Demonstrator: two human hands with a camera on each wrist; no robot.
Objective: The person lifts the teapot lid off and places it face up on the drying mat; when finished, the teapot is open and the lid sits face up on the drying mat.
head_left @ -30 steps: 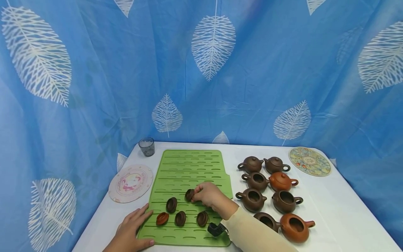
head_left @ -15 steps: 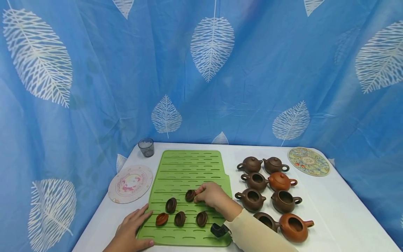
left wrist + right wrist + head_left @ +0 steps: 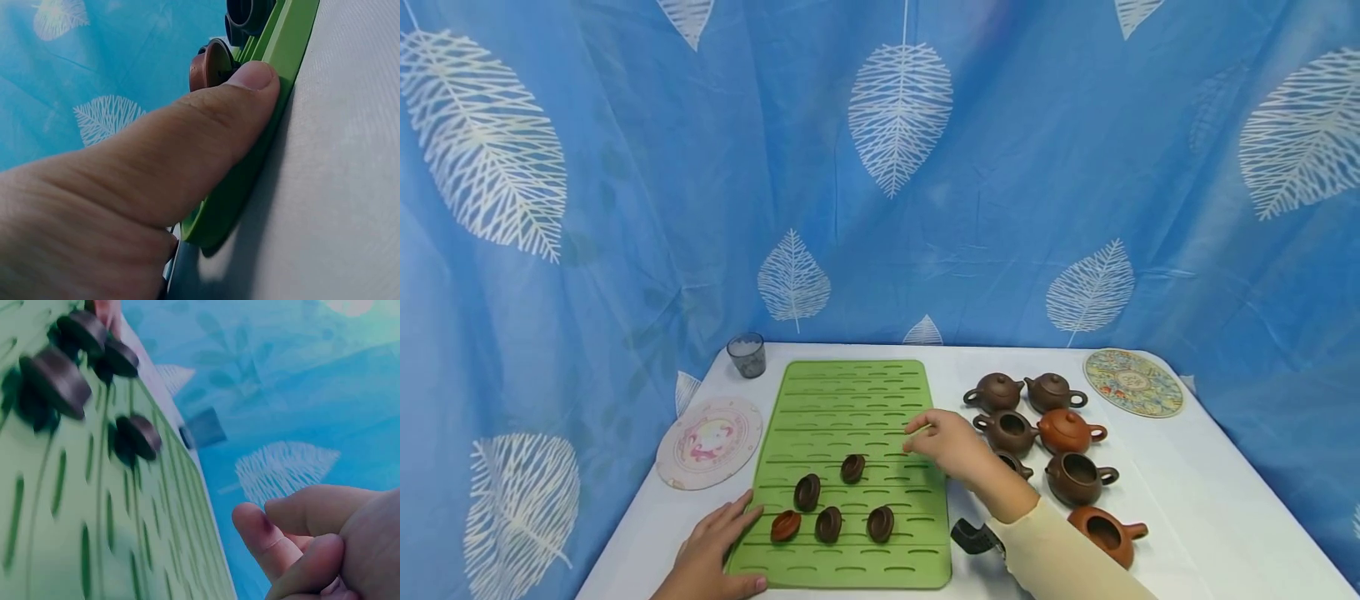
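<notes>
- Head view: counted four dark-brown, round, clay-looking lids and one orange-red, oval-looking, clay-like lid on a green, rectangular, slotted mat; all in its nearer half, tilted, hollow undersides showing; perhaps tipped by knobs hidden beneath;
- spread out rather than stacked, likely to spare rims from knocking;
- left wrist and head views: found the bare left hand relaxed, gripping nothing; fingers spread at the mat's left edge, thumb across its near edge; probably set there to steady the mat; cannot tell how hard pressed;
- right wrist view: found the bare right hand released, fingers loosely bent round nothing; by the head view, above the mat's right side, apart from every lid;
- to the right, on a white, cloth-covered table: saw three lidded teapots and four lidless, round-bellied ones, brown or orange-red; possibly more behind a cream sleeve; clustered beside the mat, apparently for easy reach.
</notes>
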